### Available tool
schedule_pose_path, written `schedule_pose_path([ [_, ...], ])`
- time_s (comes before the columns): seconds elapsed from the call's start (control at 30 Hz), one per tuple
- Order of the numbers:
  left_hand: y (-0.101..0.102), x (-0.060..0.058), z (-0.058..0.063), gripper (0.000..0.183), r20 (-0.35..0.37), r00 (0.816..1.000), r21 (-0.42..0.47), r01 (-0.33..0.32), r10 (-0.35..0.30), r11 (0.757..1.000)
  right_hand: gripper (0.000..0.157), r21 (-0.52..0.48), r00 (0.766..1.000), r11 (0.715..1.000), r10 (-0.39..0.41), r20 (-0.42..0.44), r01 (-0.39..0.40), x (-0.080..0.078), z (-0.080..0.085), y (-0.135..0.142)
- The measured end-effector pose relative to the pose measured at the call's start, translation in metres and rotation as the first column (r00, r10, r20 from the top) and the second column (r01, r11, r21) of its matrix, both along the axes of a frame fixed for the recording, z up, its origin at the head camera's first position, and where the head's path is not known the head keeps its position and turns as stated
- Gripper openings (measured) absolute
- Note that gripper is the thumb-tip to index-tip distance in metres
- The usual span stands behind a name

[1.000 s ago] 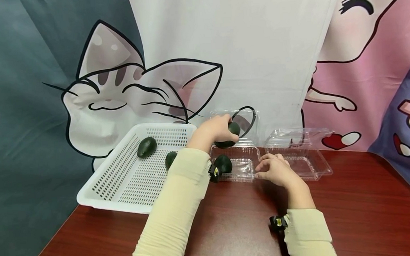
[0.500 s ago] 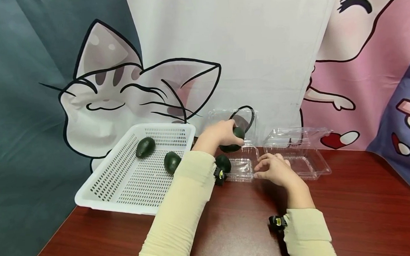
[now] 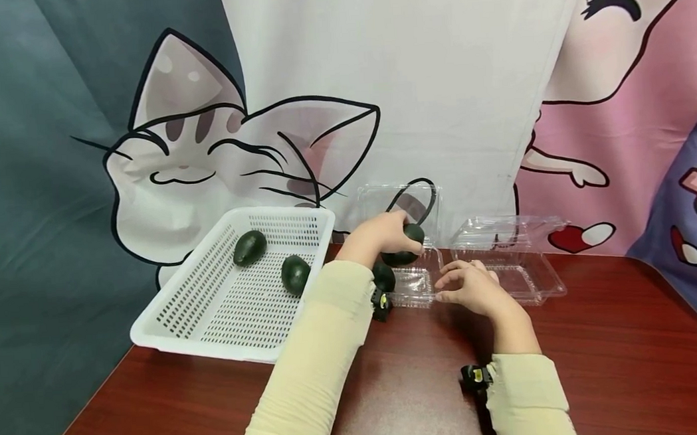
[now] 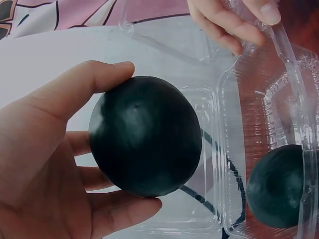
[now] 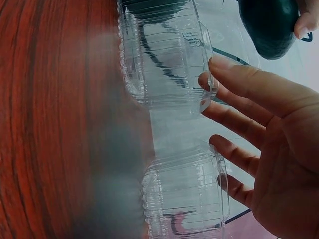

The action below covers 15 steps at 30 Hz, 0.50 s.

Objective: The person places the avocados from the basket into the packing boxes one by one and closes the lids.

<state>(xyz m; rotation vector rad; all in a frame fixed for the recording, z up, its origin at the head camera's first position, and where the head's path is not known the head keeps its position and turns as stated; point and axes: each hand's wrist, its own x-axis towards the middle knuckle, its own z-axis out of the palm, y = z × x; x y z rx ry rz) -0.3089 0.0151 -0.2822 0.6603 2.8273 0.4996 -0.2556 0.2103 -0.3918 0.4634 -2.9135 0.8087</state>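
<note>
My left hand [image 3: 379, 232] grips a dark green avocado [image 3: 413, 234] above a clear plastic clamshell box [image 3: 415, 281] whose lid stands up. In the left wrist view the thumb and fingers curl round the held avocado [image 4: 144, 137]. Another avocado [image 3: 384, 278] lies in the left part of that box. My right hand [image 3: 473, 290] pinches the box's near right corner; in the right wrist view the thumb and index finger of the right hand [image 5: 279, 119] meet at the box rim [image 5: 209, 74]. The other fingers are spread beside a second box.
A white perforated basket [image 3: 213, 352] stands on the left with two avocados, one farther back [image 3: 250, 248] and one nearer the right side [image 3: 295, 275]. To the right is a second open clamshell box [image 3: 520, 277]. A printed curtain [image 3: 435, 72] hangs behind the brown table [image 3: 407, 387].
My left hand has moved to the right and lower with the avocado, over the box. The basket's right avocado has come fully into sight. The right hand stays at the corner.
</note>
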Motion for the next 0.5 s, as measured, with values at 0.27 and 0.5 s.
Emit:
schedule_pose_path([
  [0.27, 0.004, -0.001, -0.008, 0.060, -0.001, 1.000, 0.046, -0.019, 0.019, 0.999, 0.016, -0.009, 1.000, 1.000, 0.028, 0.003, -0.028, -0.001, 0.001, 0.003],
  [0.5, 0.007, -0.003, -0.021, 0.067, 0.013, 0.998, 0.020, -0.059, 0.058, 0.998, 0.014, -0.033, 0.999, 0.999, 0.035, 0.007, -0.035, 0.000, 0.001, 0.003],
])
